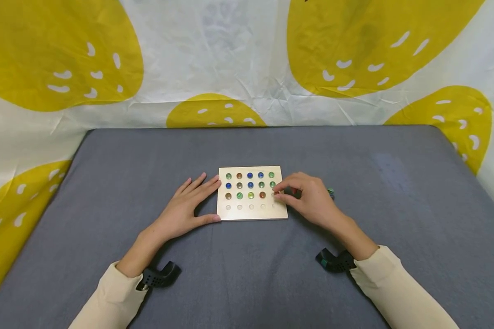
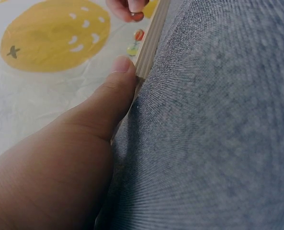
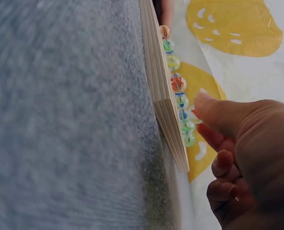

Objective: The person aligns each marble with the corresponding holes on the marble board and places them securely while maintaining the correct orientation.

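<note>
A small wooden board [image 1: 251,213] with rows of holes lies on the grey cloth. Coloured glass marbles [image 1: 250,185] fill its three far rows, and the nearest row is bare. My left hand [image 1: 189,203] lies flat against the board's left edge, fingers straight, with the thumb [image 2: 119,79] at the near left corner. My right hand [image 1: 279,194] is at the board's right edge and pinches a reddish marble [image 2: 135,16] between thumb and fingertips, over the right end of the third row. From the right wrist, the board [image 3: 162,91] shows edge-on with marbles [image 3: 177,84] along it.
A loose marble [image 1: 330,192] peeks out on the cloth just behind my right hand. The grey cloth [image 1: 395,205] covers the whole table. A white and yellow sheet [image 1: 247,68] hangs behind and at both sides.
</note>
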